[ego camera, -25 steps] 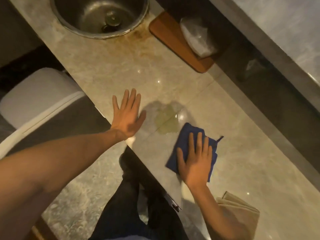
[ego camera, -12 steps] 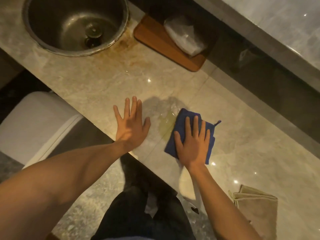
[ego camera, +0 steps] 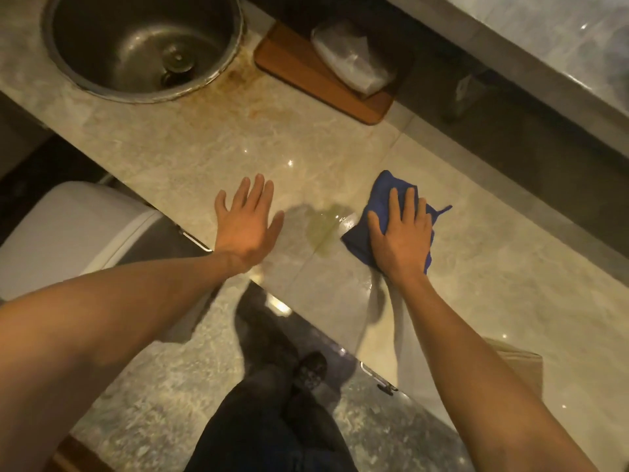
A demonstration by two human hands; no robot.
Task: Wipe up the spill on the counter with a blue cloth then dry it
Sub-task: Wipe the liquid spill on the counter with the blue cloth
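Flatly, right hand (ego camera: 401,233) fingers spread, pressing blue cloth (ego camera: 381,195) beside spill (ego camera: 325,223); left hand (ego camera: 245,226) splayed.

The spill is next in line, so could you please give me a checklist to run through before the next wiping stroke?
1. Blue cloth flat under the right hand: ok.
2. Cloth over the spill: not ok, it sits beside it.
3. Left hand clear of the puddle: ok.
4. Path between cloth and puddle free: ok.
5. Beige cloth ready for drying: ok.
6. Spill gone: not ok.
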